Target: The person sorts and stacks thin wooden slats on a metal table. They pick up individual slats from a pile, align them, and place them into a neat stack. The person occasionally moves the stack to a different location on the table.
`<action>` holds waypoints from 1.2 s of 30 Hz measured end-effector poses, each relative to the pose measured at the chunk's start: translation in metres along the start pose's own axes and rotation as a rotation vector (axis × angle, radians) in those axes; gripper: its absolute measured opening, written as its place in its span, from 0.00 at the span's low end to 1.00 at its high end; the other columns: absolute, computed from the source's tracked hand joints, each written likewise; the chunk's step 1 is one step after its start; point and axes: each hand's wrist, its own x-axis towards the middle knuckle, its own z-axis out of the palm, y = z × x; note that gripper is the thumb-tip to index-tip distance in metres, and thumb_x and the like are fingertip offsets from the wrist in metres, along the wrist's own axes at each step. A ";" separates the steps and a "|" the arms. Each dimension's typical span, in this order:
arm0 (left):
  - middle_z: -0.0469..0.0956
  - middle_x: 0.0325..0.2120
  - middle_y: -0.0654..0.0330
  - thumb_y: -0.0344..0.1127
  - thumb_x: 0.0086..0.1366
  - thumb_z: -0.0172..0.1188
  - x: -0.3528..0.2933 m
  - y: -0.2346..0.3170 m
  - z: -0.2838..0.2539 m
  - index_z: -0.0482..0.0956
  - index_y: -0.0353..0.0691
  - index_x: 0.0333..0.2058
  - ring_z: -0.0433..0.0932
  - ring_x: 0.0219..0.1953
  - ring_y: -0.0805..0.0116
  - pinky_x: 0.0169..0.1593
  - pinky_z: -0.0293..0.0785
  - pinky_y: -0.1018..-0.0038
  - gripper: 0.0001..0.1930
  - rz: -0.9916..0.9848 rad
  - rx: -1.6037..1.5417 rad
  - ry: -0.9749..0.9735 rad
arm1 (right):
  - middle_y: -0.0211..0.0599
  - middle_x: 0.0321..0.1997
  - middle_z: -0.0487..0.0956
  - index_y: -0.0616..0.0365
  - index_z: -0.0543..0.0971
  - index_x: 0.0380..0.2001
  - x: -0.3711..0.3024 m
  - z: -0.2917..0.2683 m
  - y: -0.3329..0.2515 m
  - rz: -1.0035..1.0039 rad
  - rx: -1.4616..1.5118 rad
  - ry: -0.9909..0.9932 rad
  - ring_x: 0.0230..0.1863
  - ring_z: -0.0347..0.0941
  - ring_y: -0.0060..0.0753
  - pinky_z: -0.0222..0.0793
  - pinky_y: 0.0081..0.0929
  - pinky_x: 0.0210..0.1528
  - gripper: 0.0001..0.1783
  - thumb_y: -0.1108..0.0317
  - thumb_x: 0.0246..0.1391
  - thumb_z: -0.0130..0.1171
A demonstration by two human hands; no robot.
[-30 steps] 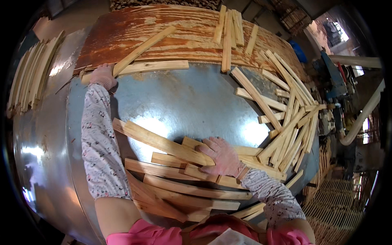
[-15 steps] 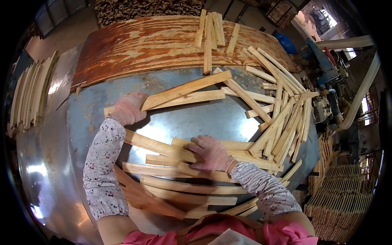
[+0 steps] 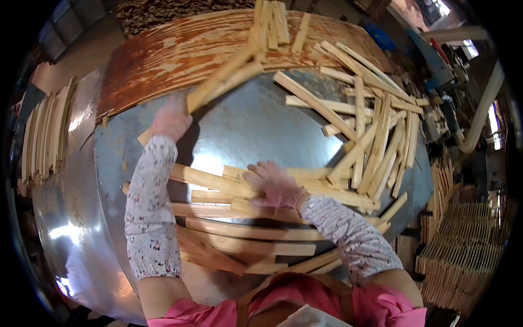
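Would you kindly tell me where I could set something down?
Bare metal tabletop lies between the sticks in the left hand, the jumbled sticks at right and the stick row under the right hand; also between the left sleeve and stacked strips. The right and near middle are crowded.

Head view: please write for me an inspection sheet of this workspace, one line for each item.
Surface: grey metal tabletop; stained brown board along the far side.
Job's things: two wood strips at the left hand; more front strips near the body.
Clutter: crossed strips at right; several far strips on the board.
Grippers: left hand closed around the two strips, blurred; right hand open over the front strips, pressure unclear.
Cables: nothing seen clearly.
Surroundings: upright-looking row of strips at far left; blue machinery and pale pipe at right.
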 end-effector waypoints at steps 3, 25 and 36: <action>0.83 0.51 0.44 0.46 0.63 0.67 0.017 0.019 -0.019 0.79 0.38 0.58 0.83 0.55 0.47 0.58 0.81 0.56 0.28 -0.156 -0.161 -0.012 | 0.45 0.77 0.70 0.47 0.70 0.74 -0.002 0.003 0.000 0.018 0.010 -0.006 0.74 0.67 0.55 0.61 0.53 0.77 0.48 0.33 0.58 0.65; 0.82 0.33 0.59 0.39 0.66 0.72 -0.574 0.134 -0.042 0.79 0.40 0.47 0.83 0.31 0.66 0.36 0.86 0.67 0.16 -0.903 -1.588 0.083 | 0.46 0.44 0.85 0.53 0.79 0.52 -0.274 -0.058 0.163 1.223 -0.275 0.640 0.49 0.84 0.49 0.79 0.44 0.48 0.29 0.46 0.55 0.74; 0.82 0.32 0.53 0.41 0.72 0.64 -0.522 0.197 -0.012 0.77 0.33 0.49 0.81 0.31 0.61 0.36 0.80 0.67 0.16 -0.789 -1.644 0.126 | 0.60 0.60 0.83 0.54 0.70 0.70 -0.107 -0.185 0.195 0.742 0.576 0.783 0.63 0.78 0.66 0.71 0.54 0.67 0.35 0.54 0.64 0.63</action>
